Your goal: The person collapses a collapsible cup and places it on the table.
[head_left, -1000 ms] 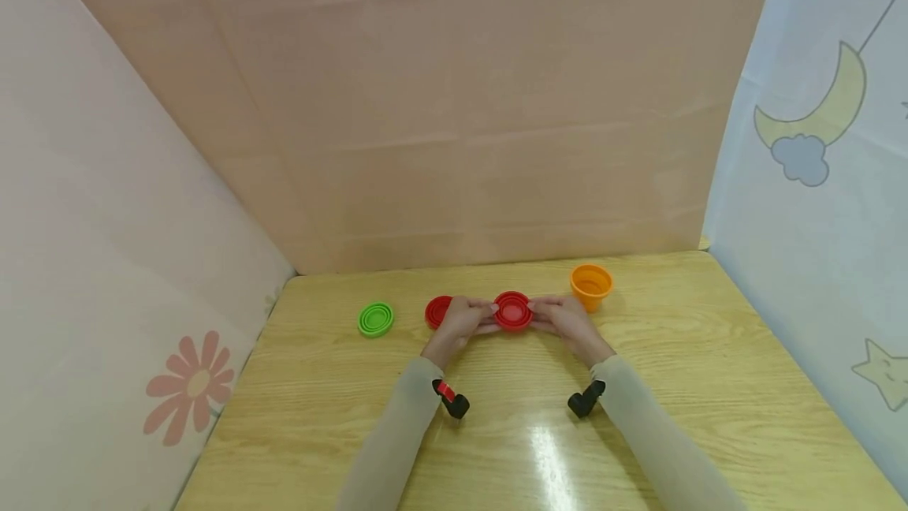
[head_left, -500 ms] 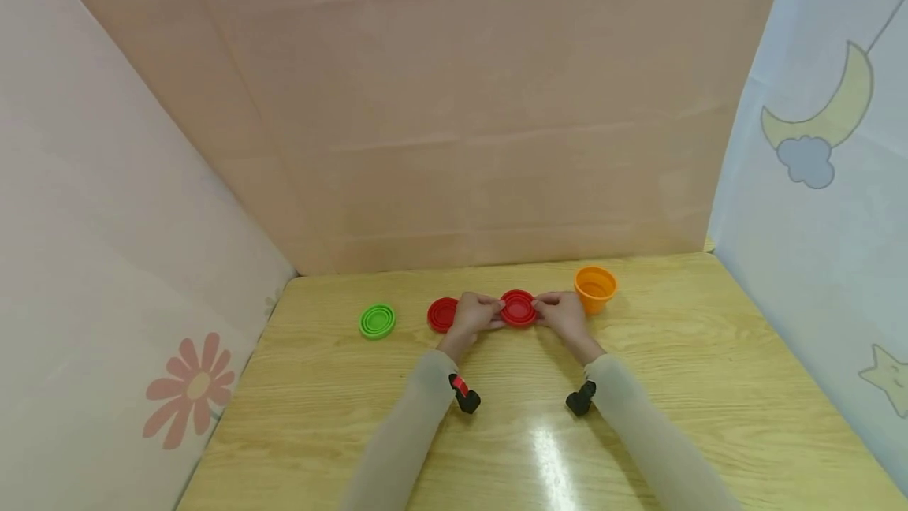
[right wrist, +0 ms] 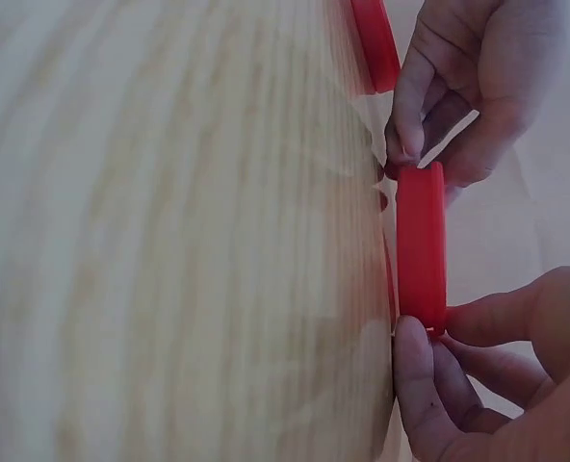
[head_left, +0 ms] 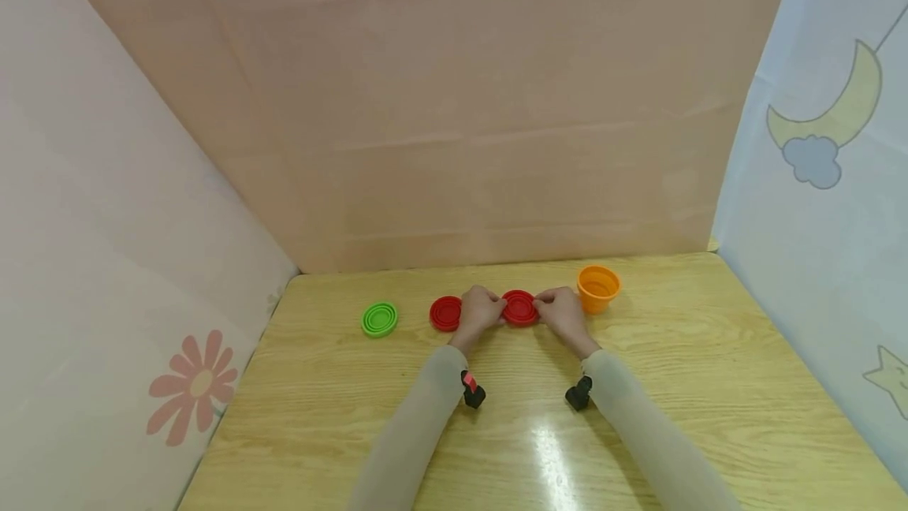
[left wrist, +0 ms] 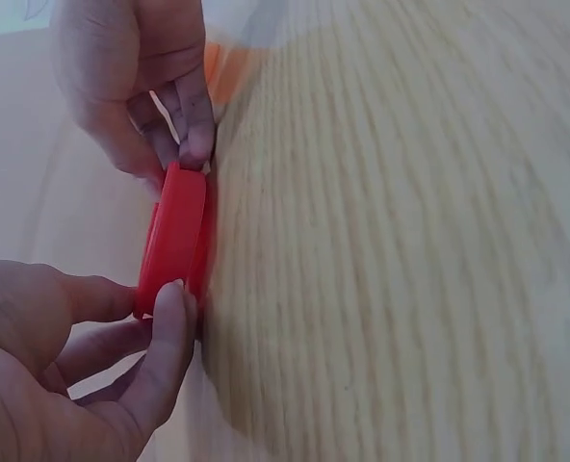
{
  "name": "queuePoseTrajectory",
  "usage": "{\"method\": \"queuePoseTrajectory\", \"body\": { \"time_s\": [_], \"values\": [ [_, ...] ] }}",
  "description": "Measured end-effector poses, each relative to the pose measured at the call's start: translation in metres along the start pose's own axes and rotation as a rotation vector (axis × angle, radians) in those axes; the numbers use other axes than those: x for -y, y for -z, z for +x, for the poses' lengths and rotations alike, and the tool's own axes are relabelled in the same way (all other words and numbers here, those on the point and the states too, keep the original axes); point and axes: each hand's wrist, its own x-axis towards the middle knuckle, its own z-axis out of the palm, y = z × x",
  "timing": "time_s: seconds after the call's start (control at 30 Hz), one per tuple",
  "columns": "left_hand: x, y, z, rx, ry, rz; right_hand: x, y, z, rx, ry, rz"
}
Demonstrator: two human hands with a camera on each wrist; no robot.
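A red collapsible cup (head_left: 520, 308), folded flat into rings, is held between both hands by its rim. My left hand (head_left: 480, 311) pinches its left side, thumb and fingers at the edge in the left wrist view. From the other side my right hand (head_left: 565, 314) pinches the right edge. The right wrist view has the red cup (right wrist: 421, 250) edge-on, level and very close to the tabletop; whether it touches I cannot tell. Just left of my left hand lies a second folded red cup (head_left: 445, 313), partly covered by that hand in the head view.
A folded green cup (head_left: 379, 319) lies farther left on the wooden table (head_left: 525, 385). An expanded orange cup (head_left: 598, 288) stands upright right behind my right hand. A beige cloth (head_left: 454, 117) rises at the table's back edge, and printed panels border both sides.
Both hands have kept their pinch on the red cup and shifted it slightly right in view, with the whole scene drifting a little too. It appears slightly lower now. The other cups lie as before.
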Motion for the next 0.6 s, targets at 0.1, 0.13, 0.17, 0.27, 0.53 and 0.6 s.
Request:
{"method": "queuePoseTrajectory", "body": {
  "time_s": [0.1,0.13,0.17,0.27,0.53,0.6],
  "values": [
    [-0.0016,-0.0008,0.0006,-0.013,0.008,0.043,0.0005,0.0002,0.0004,0.010,-0.012,0.008],
    [-0.0018,-0.0012,0.0008,-0.020,0.008,0.060,0.0008,0.0002,0.0008,0.013,-0.016,0.008],
    [-0.0020,-0.0014,0.0007,-0.026,0.005,0.074,0.0012,0.0005,0.0009,0.017,-0.018,0.010],
    [-0.0026,-0.0019,0.0003,-0.041,0.005,0.100,0.0024,0.0012,0.0018,0.027,-0.023,0.009],
    [0.0008,-0.0033,-0.0021,-0.052,-0.030,0.111,0.0032,0.0030,0.0007,0.038,-0.029,-0.051],
    [0.0033,-0.0032,-0.0015,-0.044,-0.034,0.112,0.0033,0.0034,-0.0002,0.043,-0.025,-0.063]
  ]
}}
